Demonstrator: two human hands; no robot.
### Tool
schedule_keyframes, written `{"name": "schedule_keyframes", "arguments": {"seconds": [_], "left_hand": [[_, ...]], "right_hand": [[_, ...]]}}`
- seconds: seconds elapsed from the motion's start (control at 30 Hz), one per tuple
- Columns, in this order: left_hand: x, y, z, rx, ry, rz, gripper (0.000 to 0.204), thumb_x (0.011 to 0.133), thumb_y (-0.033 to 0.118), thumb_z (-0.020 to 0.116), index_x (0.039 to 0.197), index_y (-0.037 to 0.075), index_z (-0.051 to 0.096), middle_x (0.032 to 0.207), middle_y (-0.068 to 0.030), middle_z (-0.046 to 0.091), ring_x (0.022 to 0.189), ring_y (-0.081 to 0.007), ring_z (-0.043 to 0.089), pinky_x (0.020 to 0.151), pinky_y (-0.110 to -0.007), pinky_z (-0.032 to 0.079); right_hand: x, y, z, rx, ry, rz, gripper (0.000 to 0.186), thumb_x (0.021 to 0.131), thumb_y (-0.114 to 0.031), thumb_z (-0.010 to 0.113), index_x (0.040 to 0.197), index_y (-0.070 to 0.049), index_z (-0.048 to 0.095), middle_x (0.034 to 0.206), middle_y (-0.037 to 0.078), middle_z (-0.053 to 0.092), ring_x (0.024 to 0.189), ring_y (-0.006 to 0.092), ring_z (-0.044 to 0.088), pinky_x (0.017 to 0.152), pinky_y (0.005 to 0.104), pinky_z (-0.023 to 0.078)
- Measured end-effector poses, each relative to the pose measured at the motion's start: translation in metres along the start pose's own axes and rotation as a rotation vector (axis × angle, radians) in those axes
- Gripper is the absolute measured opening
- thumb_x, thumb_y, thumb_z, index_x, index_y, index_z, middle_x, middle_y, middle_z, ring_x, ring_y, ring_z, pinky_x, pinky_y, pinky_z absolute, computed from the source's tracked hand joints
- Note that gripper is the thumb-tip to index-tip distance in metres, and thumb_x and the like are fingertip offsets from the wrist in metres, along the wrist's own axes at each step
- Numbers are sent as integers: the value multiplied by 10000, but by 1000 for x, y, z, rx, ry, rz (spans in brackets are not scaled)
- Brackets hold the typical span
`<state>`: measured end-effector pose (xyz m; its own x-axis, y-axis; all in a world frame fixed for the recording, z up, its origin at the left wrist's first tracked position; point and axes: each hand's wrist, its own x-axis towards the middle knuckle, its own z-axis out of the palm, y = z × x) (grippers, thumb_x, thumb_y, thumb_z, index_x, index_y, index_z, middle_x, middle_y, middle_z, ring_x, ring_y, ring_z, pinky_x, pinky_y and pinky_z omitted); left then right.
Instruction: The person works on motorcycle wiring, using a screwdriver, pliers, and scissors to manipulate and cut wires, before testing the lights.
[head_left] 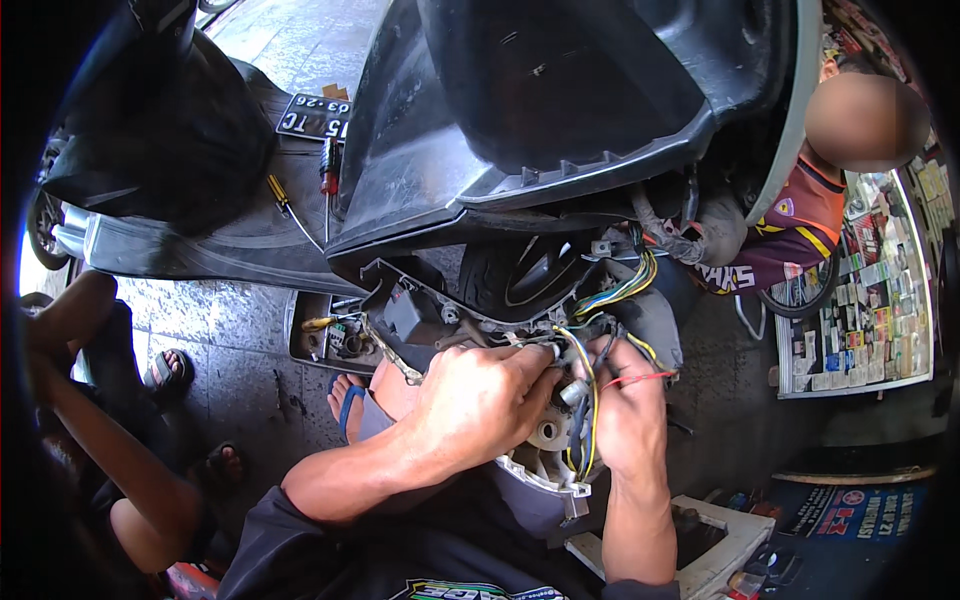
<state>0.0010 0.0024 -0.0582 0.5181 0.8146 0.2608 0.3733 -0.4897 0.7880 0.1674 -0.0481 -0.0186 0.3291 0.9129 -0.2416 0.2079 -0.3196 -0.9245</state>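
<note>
My left hand [480, 400] is closed, its fingertips pinched at a small part that they mostly hide. Beside it, my right hand [635, 415] has its fingers curled round the wires [590, 400], black and yellow strands with a thin red one sticking out to the right. Below both hands a grey plastic housing [540, 490] with a pale inner face is tilted toward me. A bundle of coloured wires [635, 285] runs up from there into the scooter's dark front body [420, 200]. A small grey cylindrical connector [574, 392] shows between my hands.
Two screwdrivers, one yellow-handled [280, 192] and one red-handled [328, 175], lie on the footboard by a licence plate [312, 118]. A tool tray [320, 335] sits on the floor. One person [810, 215] is at the right, another's arm [120, 450] at the left. A display case [860, 300] stands right.
</note>
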Motion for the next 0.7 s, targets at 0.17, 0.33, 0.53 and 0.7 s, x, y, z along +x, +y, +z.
{"name": "schedule_keyframes", "arguments": {"seconds": [0.17, 0.33, 0.53, 0.7], "left_hand": [[-6, 3, -12, -188, 25, -9, 169, 918, 105, 732, 1053, 4, 739, 844, -185, 736, 708, -353, 733, 605, -400, 565], [-21, 12, -22, -360, 86, -153, 194, 953, 69, 705, 1129, -7, 738, 889, -155, 761, 772, -256, 764, 701, -338, 587], [-11, 31, -40, -265, 143, 99, 233, 911, 22, 733, 1139, -12, 708, 961, -182, 755, 813, -320, 762, 716, -357, 599], [-3, 57, -70, -71, 131, 213, 262, 868, 2, 745, 1124, -11, 690, 977, -195, 752, 852, -360, 757, 737, -385, 607]], "right_hand": [[8, 12, -10, -217, 2, -146, 171, 1014, 5, 543, 1068, 10, 705, 922, 18, 702, 803, 75, 610, 736, 250, 488], [-9, -6, -13, -451, -79, -140, 225, 966, 32, 565, 1159, 21, 681, 985, 129, 715, 924, 216, 682, 842, 343, 517], [-68, -50, -37, -757, 35, -538, 253, 850, -4, 700, 1102, 17, 698, 1155, 252, 703, 1007, 416, 717, 898, 455, 575], [-35, -72, -17, -296, -38, -943, 308, 819, 73, 781, 1118, 20, 735, 1085, 174, 730, 855, 277, 742, 769, 357, 595]]}}
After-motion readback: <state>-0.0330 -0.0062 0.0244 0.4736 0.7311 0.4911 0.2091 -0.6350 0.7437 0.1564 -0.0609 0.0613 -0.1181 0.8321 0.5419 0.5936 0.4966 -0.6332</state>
